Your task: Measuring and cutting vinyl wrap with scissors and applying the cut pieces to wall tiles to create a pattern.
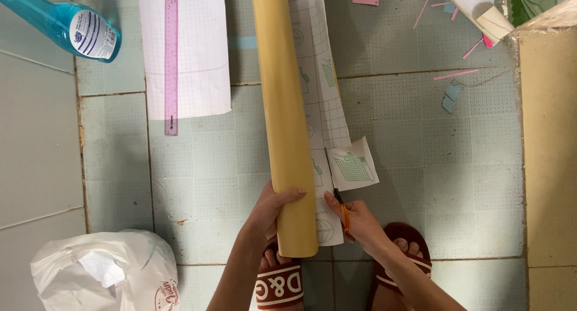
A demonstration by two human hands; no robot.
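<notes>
My left hand (273, 212) is clamped on the yellow roll (282, 106) lying on the floor (421, 143) w/ my right hand (357, 221) closed on orange scissors (342, 213) at the gridded backing sheet (327, 106), & if the roll rolls, the cut prob goes crooked.

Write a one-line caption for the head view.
Left hand grips a yellow roll on the tiled floor while the right hand cuts its gridded backing sheet with orange-handled scissors.

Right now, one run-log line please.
left hand: grips tan roll | right hand: orange-handled scissors at gridded backing sheet | floor: pink ruler
</notes>
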